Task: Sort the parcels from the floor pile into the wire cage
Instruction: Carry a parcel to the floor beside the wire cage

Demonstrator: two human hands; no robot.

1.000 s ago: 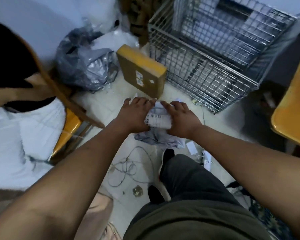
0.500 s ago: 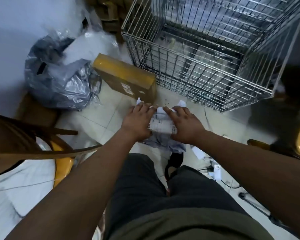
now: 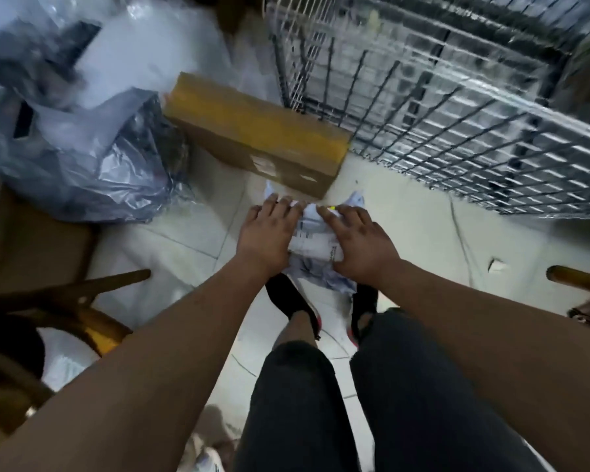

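I hold a small grey plastic mailer parcel (image 3: 315, 241) with a white barcode label between both hands, above my feet. My left hand (image 3: 269, 235) grips its left side and my right hand (image 3: 358, 238) grips its right side, fingers curled over the top. The wire cage (image 3: 457, 107) stands ahead and to the right, its near wall close to the parcel. A brown cardboard box parcel (image 3: 259, 131) lies on the floor just beyond my hands, against the cage's left corner. Grey and clear plastic bags (image 3: 82, 141) are heaped at the left.
A wooden chair frame (image 3: 65, 301) with a yellow seat stands at the lower left. Another chair leg (image 3: 576, 277) pokes in at the right edge. A thin cable (image 3: 458, 233) runs over the white tiled floor right of my hands.
I have stepped closer to the cage with the mailer held in both hands. The cage and cardboard box now look larger and nearer. My grip on the parcel is unchanged.
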